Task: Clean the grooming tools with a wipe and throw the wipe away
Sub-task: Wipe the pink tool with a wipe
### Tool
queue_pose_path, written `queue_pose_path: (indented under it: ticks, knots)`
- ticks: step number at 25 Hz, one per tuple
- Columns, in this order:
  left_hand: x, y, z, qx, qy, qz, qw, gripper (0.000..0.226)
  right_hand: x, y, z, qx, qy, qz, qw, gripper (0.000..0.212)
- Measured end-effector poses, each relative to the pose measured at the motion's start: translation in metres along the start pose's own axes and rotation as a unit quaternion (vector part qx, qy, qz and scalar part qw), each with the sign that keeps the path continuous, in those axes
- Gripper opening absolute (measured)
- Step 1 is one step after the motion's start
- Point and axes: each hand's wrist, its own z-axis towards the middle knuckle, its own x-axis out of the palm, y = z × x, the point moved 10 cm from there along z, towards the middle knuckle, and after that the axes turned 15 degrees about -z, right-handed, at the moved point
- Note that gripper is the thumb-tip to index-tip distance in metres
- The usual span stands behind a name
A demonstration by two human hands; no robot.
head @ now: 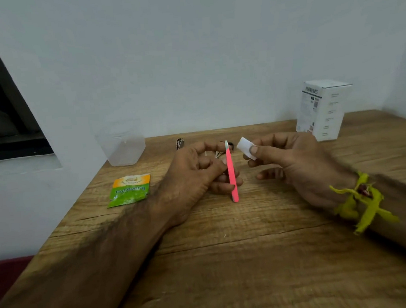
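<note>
My left hand (pixel 198 173) grips pink tweezers (pixel 231 176) upright above the wooden table (pixel 230 261), their silver tip pointing up. To the right, my right hand (pixel 292 161) pinches a small folded white wipe (pixel 245 147) between thumb and fingers, a short gap from the tweezers' tip. More metal grooming tools lie behind my hands: a dark clipper-like tool (pixel 179 143) and another tool (pixel 221 152) mostly hidden by my left fingers.
A green and orange wipe sachet (pixel 129 190) lies to the left of my left hand. A clear plastic cup (pixel 122 148) stands at the back left by the wall. A white box (pixel 322 110) stands at the back right.
</note>
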Motion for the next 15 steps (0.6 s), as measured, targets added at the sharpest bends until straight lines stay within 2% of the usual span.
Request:
queue_pose_path:
  ticks: [2,7,15]
  knots:
    - [0.000,0.000,0.000,0.002,0.002,0.007,1.000,0.024,0.005,-0.005,0.000,0.024,0.018,0.035,0.999,0.007]
    - [0.004,-0.002,-0.002,0.006,0.007,0.017,1.000,0.014,0.011,-0.001,-0.002,0.040,0.040,0.088,0.995,0.009]
    - [0.012,0.002,-0.003,0.006,0.030,0.009,0.999,0.024,0.007,-0.005,-0.004,0.077,0.010,0.122,0.990,0.012]
